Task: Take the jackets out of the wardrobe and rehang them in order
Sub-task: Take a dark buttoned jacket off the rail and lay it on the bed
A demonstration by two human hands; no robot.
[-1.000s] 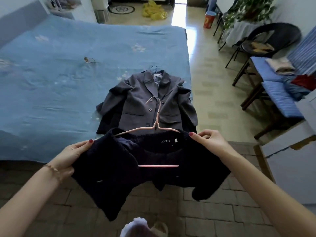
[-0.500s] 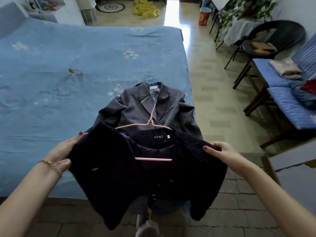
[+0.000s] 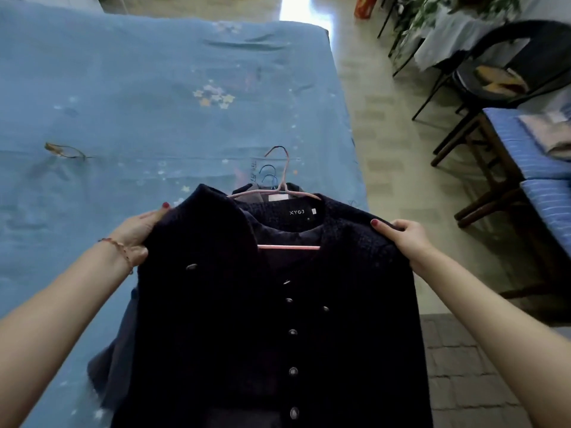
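Nearest the camera, both forearms reaching forward, beaded bracelet (image 3: pixel 119 248) on the left wrist. Left hand (image 3: pixel 136 231) gripping the left shoulder of a dark navy jacket (image 3: pixel 247 329), thumb on top, fingers hidden under the cloth. Right hand (image 3: pixel 404 239) gripping the right shoulder the same way. Hands well apart, jacket spread between them, front up, over the near edge of the bed (image 3: pixel 139 88). Row of metal buttons (image 3: pixel 293 332) down the middle; white "XYGJ" on the neck label (image 3: pixel 297 212). Jacket on a pink hanger (image 3: pixel 279 193), its lower bar across the open neck, hook pointing away over the bed. Underneath, mostly covered, a grey jacket (image 3: pixel 114 359) lying on the bed, fabric showing at lower left and at the collar. Blue hanger hooks (image 3: pixel 268 177) just beyond the collar, beside the pink hook. Farther out on the blue floral bedcover, a pair of glasses (image 3: pixel 66 151) to the left. Right of the bed, tiled floor, a wooden bench with blue striped cushions (image 3: pixel 543 193), then a black chair (image 3: pixel 513 66) and a leafy plant (image 3: pixel 432 13) at the far corner.
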